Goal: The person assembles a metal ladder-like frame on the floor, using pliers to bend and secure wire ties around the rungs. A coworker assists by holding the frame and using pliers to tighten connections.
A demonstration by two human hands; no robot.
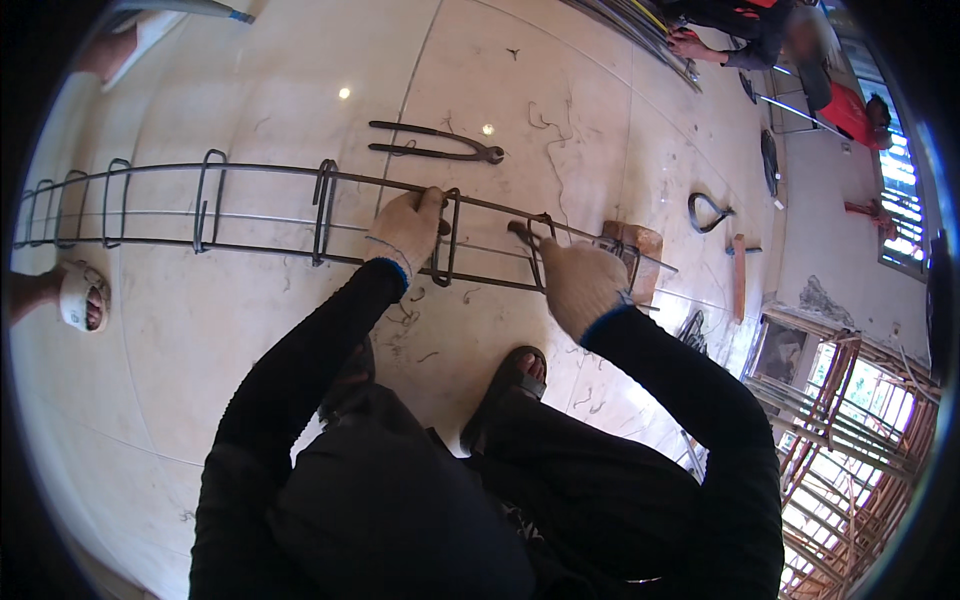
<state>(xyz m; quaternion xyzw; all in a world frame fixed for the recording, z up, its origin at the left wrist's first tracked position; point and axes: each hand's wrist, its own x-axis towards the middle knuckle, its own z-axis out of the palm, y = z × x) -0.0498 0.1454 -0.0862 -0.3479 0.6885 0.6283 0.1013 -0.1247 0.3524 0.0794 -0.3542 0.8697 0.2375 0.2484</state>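
Note:
A long rebar cage (270, 171) of thin dark rods with rectangular stirrups runs across the floor in front of me. My left hand (408, 232), in a pale glove, is closed round a stirrup (454, 240) on the cage. Farther right, my gloved right hand (585, 283) is closed at another stirrup (546, 218), near the cage's right end. Both hands' fingers are partly hidden by the gloves and rods. Beyond the cage lie end-cutting pincers (450, 146) with dark handles spread apart.
A brick (646, 278) sits under the cage's right end. Bundled rods (640, 35) lie at the far right beside a crouching person (735, 30). Another person's sandalled foot (84, 297) stands by the cage's left end. Wire scraps (550, 125) litter the tiles. A bent black strip (705, 220) lies right.

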